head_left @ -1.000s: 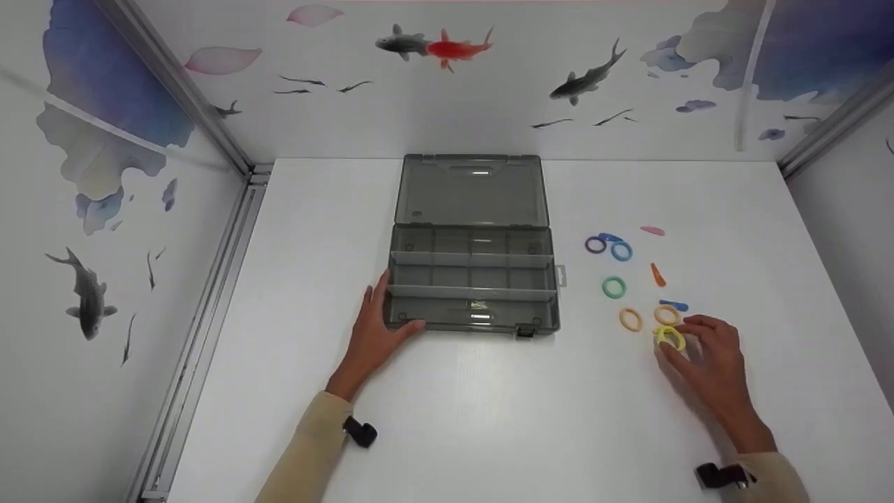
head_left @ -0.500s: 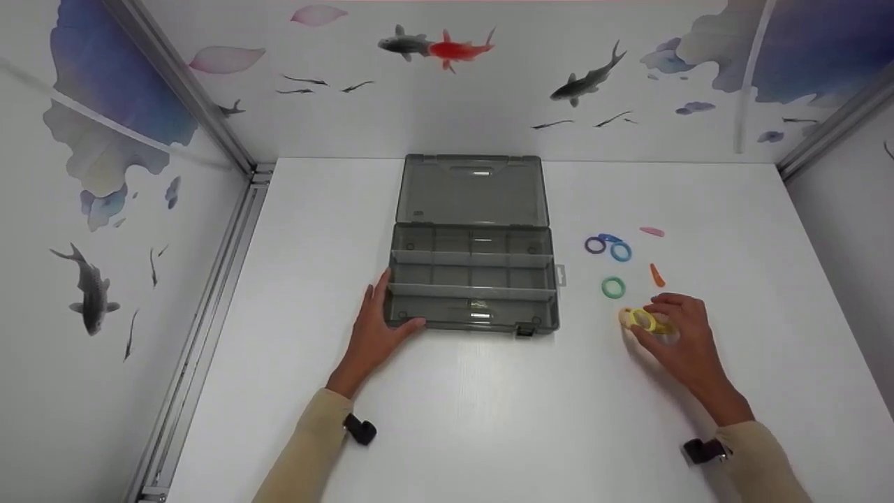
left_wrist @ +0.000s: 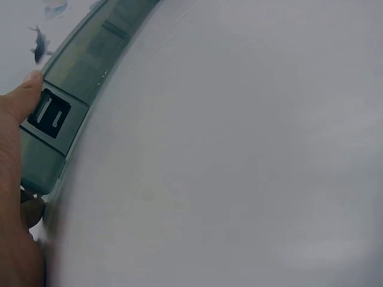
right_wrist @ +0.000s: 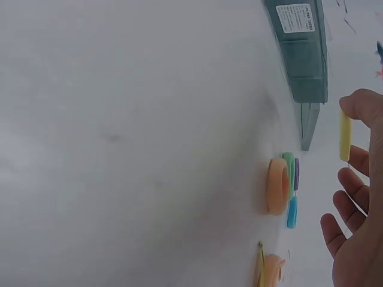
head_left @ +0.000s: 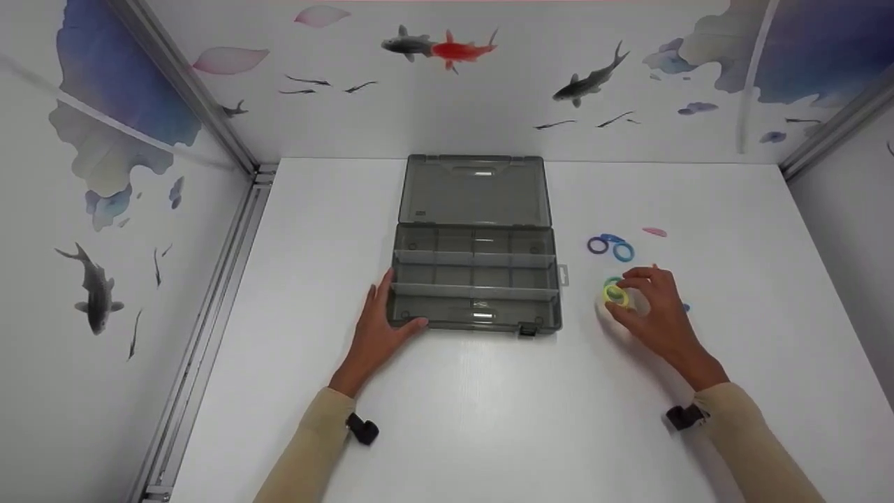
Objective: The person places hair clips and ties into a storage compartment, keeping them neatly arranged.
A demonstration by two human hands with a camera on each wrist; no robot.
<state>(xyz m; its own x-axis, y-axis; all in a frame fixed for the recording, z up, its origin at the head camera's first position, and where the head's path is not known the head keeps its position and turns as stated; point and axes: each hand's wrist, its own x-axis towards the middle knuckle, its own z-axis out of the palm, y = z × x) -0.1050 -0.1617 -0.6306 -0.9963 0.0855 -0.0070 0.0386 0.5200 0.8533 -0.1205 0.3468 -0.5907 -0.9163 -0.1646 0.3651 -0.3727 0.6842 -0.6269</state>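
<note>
Yellow ring (right_wrist: 345, 136): being pinched by right hand (head_left: 653, 307) between thumb and forefinger, other fingers standing apart; overlapping green ring (head_left: 612, 280) in head view, clearance hard to judge. Left hand (head_left: 377, 328): spreading thumb and fingers round near left corner of grey case (head_left: 447, 309). Orange piece (head_left: 655, 266): showing only tip past right hand. Blue piece (head_left: 686, 307): mostly hiding. Lower peach ring (right_wrist: 273, 270): running out of right wrist view's lower edge.
</note>
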